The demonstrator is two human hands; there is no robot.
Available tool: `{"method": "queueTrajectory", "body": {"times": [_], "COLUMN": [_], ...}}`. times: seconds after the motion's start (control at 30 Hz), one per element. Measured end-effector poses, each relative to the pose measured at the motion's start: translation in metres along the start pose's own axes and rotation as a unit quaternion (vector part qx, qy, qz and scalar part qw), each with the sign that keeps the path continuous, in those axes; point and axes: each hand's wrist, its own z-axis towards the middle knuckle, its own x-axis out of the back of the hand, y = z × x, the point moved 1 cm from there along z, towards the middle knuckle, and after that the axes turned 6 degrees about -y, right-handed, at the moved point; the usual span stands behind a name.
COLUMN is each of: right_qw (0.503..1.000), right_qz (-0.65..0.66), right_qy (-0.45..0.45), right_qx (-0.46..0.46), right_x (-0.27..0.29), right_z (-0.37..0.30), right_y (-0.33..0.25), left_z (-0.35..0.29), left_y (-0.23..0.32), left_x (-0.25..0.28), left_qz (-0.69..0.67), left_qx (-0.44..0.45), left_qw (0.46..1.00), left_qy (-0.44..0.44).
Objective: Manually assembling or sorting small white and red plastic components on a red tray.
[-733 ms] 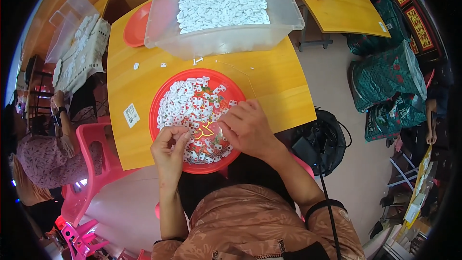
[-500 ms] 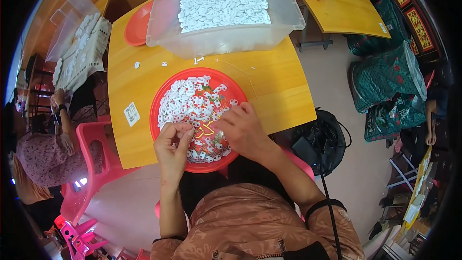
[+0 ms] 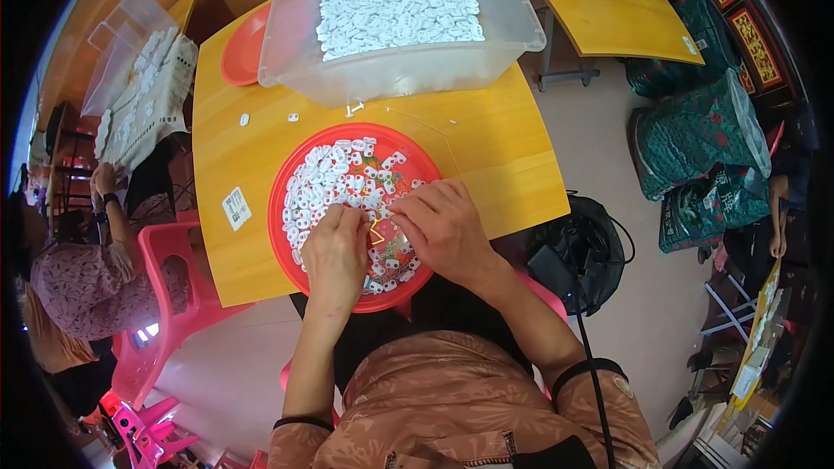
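Plainly, in the head view, the pieces (image 3: 323,181) lie in the tray (image 3: 415,148), heaped toward its left, nearer the left grip (image 3: 336,252). That and the right grip (image 3: 447,230) face each other over the tray, fingers curled; whether pinching, I cannot tell. A strand (image 3: 446,134) bends past its far-right rim; counter (image 3: 512,165) spreads rightward, the bin (image 3: 404,74) beyond.

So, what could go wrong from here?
1. The red tray seems to reach past the near edge of the table; a bump from the left hand or right hand might tip it and spill the loose white pieces.
2. The thin strand lies loose on the table, trailing toward the right hand; it could snag.
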Motion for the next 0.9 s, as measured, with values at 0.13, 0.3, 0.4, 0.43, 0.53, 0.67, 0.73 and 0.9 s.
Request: {"method": "queueTrajectory", "body": {"times": [0.13, 0.3, 0.4, 0.43, 0.53, 0.67, 0.73, 0.9], "right_qw": [1.000, 1.000, 1.000, 1.000, 1.000, 1.000, 1.000, 1.000], "right_qz": [-0.004, 0.001, -0.002, -0.002, -0.001, 0.004, 0.006, -0.001], "right_qy": [0.002, 0.013, 0.014, 0.015, 0.014, 0.020, 0.020, 0.022], "right_qx": [-0.002, 0.000, 0.005, 0.005, 0.003, -0.005, -0.006, -0.007], "right_x": [0.003, 0.004, 0.004, 0.005, 0.008, 0.009, 0.009, 0.009], "right_z": [-0.002, -0.005, -0.006, -0.006, -0.004, -0.003, -0.003, -0.003], "right_y": [0.002, 0.004, 0.005, 0.005, 0.005, 0.007, 0.008, 0.010], "left_z": [0.001, -0.003, -0.002, -0.002, -0.001, 0.003, 0.004, 0.008], "left_y": [0.002, 0.005, 0.009, 0.009, 0.007, 0.006, 0.005, 0.005], "left_x": [-0.010, -0.015, -0.011, -0.010, -0.007, -0.004, -0.003, 0.000], "left_qz": [0.021, 0.071, 0.073, 0.073, 0.078, 0.020, 0.006, -0.012], "left_qx": [-0.027, -0.047, -0.043, -0.043, -0.040, -0.021, -0.011, -0.008], "left_qw": [0.999, 0.996, 0.996, 0.996, 0.996, 1.000, 1.000, 1.000], "left_qy": [0.005, 0.020, 0.019, 0.019, 0.011, 0.007, 0.004, 0.001]}}
